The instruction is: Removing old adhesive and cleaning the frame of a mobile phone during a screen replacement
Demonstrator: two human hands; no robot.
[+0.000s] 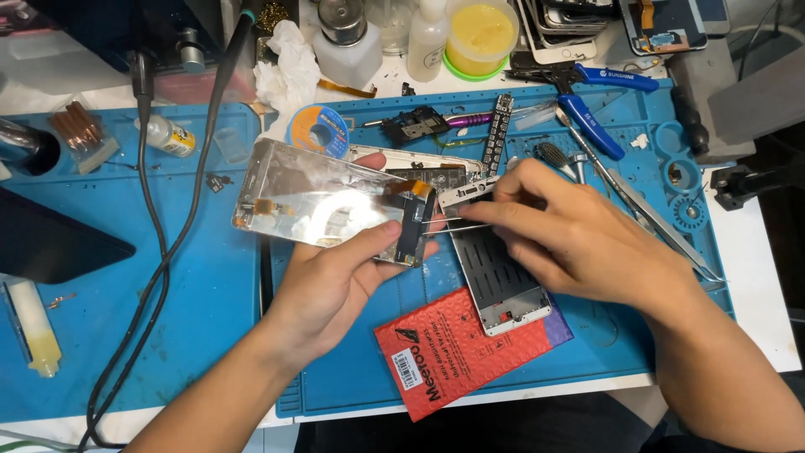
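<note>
Single head-worn view: the camera looked steeply down at close range onto the blue mat [201,319], which covered most of the desk [771,335].

White workbench [759,277] carries two blue silicone work mats [193,335], side by side. On mats: red padded envelope [457,348] near front edge, phone frame [503,285] partly over it, blue-handled pliers [591,101], long tweezers [654,222], blue solder-wick spool [319,127], small glue bottle [172,136], black cable [155,277] running front to back. At rear, on bare bench: yellow-filled tub [480,35], white dispenser bottle [348,42], crumpled tissue [285,67]. Syringe-like tube [33,327] at left edge.
</note>
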